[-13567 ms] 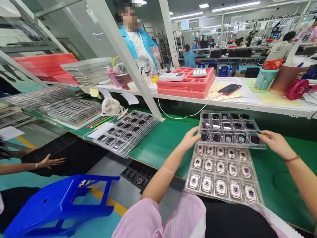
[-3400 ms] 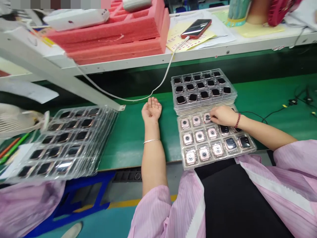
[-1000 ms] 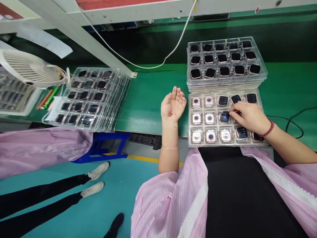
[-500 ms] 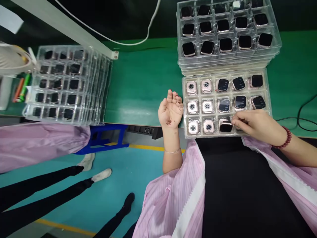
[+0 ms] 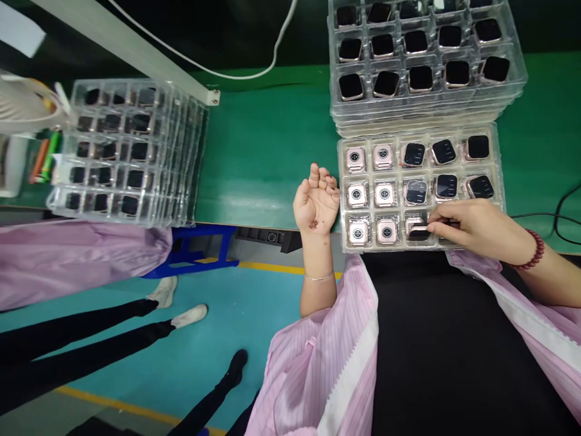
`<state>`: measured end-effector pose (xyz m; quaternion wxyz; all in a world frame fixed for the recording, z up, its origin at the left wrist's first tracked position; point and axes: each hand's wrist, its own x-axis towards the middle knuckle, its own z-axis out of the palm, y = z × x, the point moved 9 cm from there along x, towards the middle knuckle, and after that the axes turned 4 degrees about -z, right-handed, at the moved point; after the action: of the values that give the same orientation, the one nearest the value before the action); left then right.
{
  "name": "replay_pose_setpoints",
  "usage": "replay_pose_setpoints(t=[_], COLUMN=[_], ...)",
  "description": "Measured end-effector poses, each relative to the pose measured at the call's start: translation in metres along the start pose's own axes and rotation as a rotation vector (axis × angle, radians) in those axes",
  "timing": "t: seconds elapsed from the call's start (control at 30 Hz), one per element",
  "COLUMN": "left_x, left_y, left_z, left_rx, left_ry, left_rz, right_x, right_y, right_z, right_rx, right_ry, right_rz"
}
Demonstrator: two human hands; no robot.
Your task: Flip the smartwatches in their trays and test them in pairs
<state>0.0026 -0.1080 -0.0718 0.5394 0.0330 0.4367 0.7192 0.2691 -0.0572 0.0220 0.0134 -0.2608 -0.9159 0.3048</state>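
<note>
Head view: right hand [image 5: 474, 229] pinches a tilted watch case [image 5: 416, 229] in the tray [image 5: 497, 158] ahead; left hand [image 5: 316, 203] lies palm-up, loosely open, empty; no legible writing.

1. The green bench [image 5: 267, 151] lies bare between the left tray stack [image 5: 127, 151] and the near tray [image 5: 420, 188]; a hand could pass there.
2. The left hand [image 5: 316, 206] rests palm up, just beside the near tray's left edge, narrowing that gap.
3. The far tray stack [image 5: 424, 60] stands right behind the near tray.
4. A white bar [image 5: 131, 54] and a cable [image 5: 254, 74] cross the back.
5. The right hand [image 5: 472, 227] covers the tray's near right cells.
</note>
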Motion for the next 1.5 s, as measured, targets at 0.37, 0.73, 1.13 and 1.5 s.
replay_pose_setpoints(t=[0.37,0.73,1.13,1.5], left_x=[0.003,-0.001,-0.001,0.0], left_y=[-0.002,-0.001,-0.001,-0.002], left_z=[-0.003,0.0,0.001,-0.001], left_rx=[-0.025,-0.044,-0.058,-0.061], left_ry=[-0.056,-0.056,-0.089,-0.081], left_rz=[-0.009,-0.036,-0.06,-0.055], right_x=[0.037,0.074,0.09,0.094], right_y=[-0.019,-0.03,-0.011,-0.004], right_z=[-0.015,-0.005,-0.016,-0.013], right_rx=[-0.305,-0.358,-0.132,-0.126], right_ry=[0.192,0.063,0.014,-0.079], right_rz=[-0.074,-0.143,-0.047,-0.012])
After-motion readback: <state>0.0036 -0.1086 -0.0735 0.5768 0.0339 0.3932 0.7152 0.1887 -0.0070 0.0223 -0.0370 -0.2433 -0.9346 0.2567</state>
